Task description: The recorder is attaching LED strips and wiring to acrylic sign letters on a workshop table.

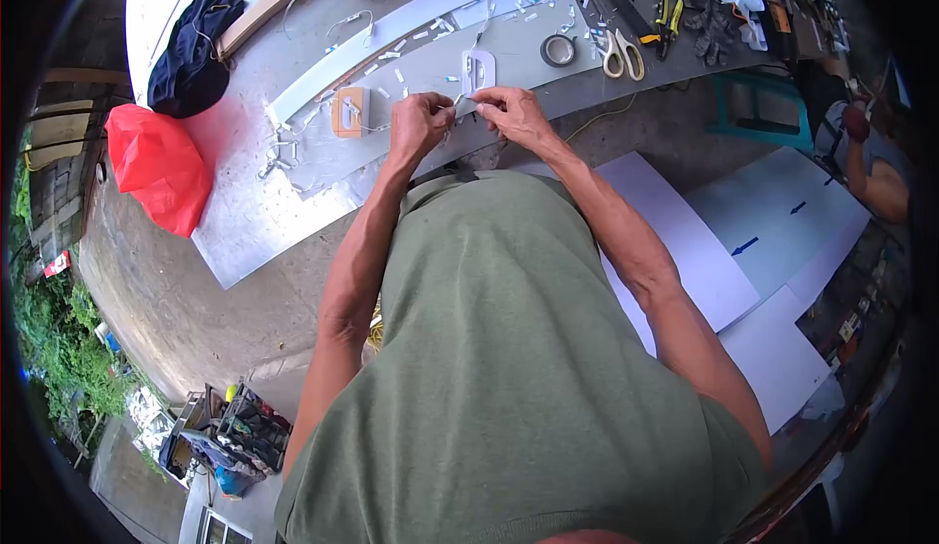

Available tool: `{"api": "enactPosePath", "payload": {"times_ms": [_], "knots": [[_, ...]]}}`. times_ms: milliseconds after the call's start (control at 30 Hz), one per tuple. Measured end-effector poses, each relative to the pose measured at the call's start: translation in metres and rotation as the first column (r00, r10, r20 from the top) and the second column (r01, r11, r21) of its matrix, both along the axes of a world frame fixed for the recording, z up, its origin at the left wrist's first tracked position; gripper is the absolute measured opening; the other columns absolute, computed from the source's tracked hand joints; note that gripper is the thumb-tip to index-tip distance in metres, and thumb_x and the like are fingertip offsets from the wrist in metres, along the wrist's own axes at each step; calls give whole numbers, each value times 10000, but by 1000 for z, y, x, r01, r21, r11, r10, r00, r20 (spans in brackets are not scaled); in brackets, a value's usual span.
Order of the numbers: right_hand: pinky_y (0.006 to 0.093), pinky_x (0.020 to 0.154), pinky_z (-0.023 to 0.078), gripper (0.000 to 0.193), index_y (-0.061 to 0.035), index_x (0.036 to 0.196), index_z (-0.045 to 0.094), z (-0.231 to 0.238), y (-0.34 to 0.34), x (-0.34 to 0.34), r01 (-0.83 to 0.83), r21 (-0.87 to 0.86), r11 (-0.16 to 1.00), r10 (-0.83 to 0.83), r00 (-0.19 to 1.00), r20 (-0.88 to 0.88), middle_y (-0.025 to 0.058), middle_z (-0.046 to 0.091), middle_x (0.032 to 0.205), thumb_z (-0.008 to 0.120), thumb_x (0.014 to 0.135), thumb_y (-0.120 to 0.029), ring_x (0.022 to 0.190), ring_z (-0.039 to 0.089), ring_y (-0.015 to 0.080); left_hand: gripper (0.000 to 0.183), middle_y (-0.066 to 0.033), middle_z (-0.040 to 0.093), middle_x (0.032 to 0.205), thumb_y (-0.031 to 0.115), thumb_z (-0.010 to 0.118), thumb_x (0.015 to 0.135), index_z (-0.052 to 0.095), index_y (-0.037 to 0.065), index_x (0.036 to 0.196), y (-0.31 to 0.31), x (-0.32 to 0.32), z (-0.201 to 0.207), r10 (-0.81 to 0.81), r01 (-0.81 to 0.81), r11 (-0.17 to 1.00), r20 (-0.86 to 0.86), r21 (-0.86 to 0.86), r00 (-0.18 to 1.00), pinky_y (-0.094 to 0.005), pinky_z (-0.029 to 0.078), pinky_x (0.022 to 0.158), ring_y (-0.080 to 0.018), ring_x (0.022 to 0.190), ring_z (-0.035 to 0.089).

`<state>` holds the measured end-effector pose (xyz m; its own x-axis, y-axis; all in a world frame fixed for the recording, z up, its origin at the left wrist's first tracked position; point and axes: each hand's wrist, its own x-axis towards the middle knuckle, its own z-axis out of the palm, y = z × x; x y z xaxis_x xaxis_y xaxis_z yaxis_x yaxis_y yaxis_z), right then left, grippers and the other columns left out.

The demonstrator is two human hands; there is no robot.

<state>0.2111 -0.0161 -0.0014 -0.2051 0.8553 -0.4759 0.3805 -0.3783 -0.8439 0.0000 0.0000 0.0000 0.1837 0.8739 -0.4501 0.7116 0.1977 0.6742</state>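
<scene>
Close together over the near edge of the grey worktable, my left hand and my right hand are both closed in a pinch. Between their fingertips is a small pale strip, too small to make out well. Just beyond the fingers lies a flat white shape with a slot cut through it, and a thin wire runs off from its far end. To the left of my left hand, a brown block has a white piece on top.
A black tape roll, scissors and yellow-handled pliers lie to the right. Small white pieces are scattered beyond. A red bag and dark cloth sit left. White panels and another person are at right.
</scene>
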Motion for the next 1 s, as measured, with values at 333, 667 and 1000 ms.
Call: {"api": "enactPosePath", "payload": {"times_ms": [333, 667, 1000], "knots": [[265, 551, 549, 294, 10, 1097, 721, 6, -3, -7, 183, -122, 976, -198, 972, -126, 65, 730, 870, 644, 966, -241, 729, 687, 116, 304, -80, 723, 810, 223, 725, 881, 719, -55, 1004, -2, 20, 29, 181, 22, 925, 492, -379, 852, -249, 431, 598, -99, 674, 610], [319, 541, 526, 223, 36, 980, 698, -8, 13, -15, 221, -27, 975, -222, 975, -11, 91, 698, 706, 606, 957, -166, 572, 678, 164, 253, -137, 744, 815, 141, 654, 880, 736, -21, 1055, 11, 21, 1, -38, 32, 973, 18, 229, 999, -336, 548, 703, -221, 718, 708], [327, 533, 555, 188, 18, 992, 740, -24, 37, -29, 85, 278, 957, -130, 980, 150, 101, 708, 694, 647, 905, -121, 557, 680, 183, 361, -222, 705, 1052, 18, 639, 841, 659, -33, 1199, 20, 20, 7, -51, 0, 939, 138, 345, 989, -410, 548, 820, -335, 919, 706]]}}
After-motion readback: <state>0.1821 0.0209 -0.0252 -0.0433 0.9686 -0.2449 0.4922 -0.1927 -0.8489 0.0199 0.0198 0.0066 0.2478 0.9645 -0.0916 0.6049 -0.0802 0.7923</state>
